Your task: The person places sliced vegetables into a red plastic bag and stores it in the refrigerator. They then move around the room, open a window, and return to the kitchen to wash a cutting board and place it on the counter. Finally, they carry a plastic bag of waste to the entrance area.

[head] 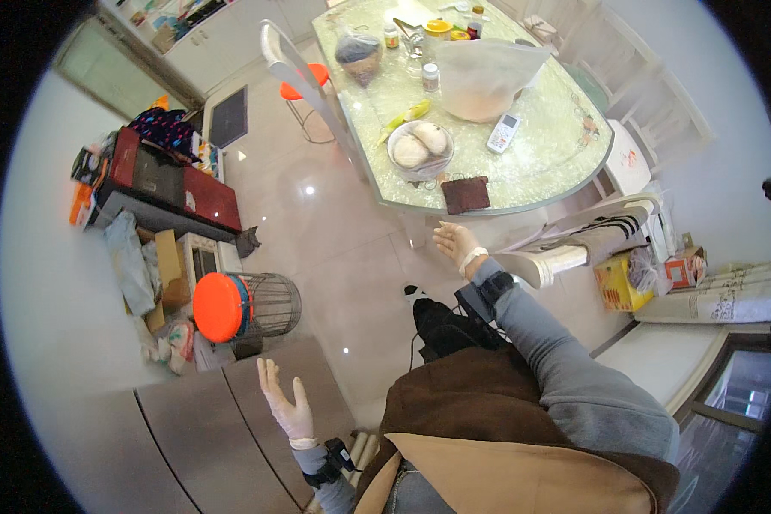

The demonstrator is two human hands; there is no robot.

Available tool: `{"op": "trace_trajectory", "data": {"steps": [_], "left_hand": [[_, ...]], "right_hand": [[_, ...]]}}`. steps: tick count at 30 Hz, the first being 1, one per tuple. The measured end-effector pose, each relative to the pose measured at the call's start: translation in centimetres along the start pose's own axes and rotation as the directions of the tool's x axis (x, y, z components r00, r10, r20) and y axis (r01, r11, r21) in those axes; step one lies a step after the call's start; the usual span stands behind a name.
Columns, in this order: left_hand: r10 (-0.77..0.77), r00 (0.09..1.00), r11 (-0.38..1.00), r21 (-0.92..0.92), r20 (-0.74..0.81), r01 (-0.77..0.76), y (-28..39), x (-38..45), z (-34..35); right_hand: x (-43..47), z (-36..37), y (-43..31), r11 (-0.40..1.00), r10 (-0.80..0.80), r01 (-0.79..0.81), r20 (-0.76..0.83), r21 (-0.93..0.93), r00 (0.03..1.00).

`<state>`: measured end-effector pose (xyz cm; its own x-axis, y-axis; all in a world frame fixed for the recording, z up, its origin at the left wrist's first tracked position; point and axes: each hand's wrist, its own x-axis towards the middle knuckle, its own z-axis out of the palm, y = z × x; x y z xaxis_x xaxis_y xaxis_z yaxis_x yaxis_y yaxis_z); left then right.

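My left hand (pixel 286 405), in a thin pale glove, is raised over the brown wooden surface at the lower left, fingers spread and nothing in it. Gloved in the same way, my right hand (pixel 457 245) hangs just off the near edge of the dining table (pixel 540 183), empty, with its fingers apart. Closest to it lies a folded dark brown cloth (pixel 466 194) at the table's edge. Behind the cloth are a bowl of pale round items (pixel 420 150) under plastic film, a yellow-green item (pixel 406 120), a white remote control (pixel 504 133) and a large translucent bag (pixel 482 80).
A white chair (pixel 533 266) with a striped cloth stands right of my right hand. Orange-topped stools (pixel 217 307) stand left and beyond. A dark red cabinet (pixel 212 199) lines the left wall. Boxes (pixel 623 281) sit at the right. Small bottles (pixel 430 77) stand on the table.
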<state>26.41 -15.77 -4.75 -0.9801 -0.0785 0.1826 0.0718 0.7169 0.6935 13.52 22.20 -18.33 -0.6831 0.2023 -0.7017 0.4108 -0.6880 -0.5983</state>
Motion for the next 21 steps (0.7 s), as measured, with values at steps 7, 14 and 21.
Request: {"op": "trace_trajectory", "data": {"steps": [7, 14, 21], "left_hand": [[-0.104, 0.947, 0.991, -0.053, 0.303, 0.125, 1.0, 14.6, 4.9], [0.231, 0.845, 0.971, -0.065, 0.481, -0.229, 4.0, 26.3, 11.0], [0.199, 0.664, 0.977, -0.092, 0.721, -0.193, 4.4, 35.6, 17.2]], "right_hand": [[5.7, 2.1, -3.6, 0.984, 0.074, -0.09, 0.104, 0.155, 0.992], [6.0, 3.5, -7.2, 0.998, 0.053, -0.061, 0.225, 0.03, 0.973], [6.7, 2.8, -7.9, 0.979, 0.079, -0.07, 0.039, -0.189, 0.996]]}}
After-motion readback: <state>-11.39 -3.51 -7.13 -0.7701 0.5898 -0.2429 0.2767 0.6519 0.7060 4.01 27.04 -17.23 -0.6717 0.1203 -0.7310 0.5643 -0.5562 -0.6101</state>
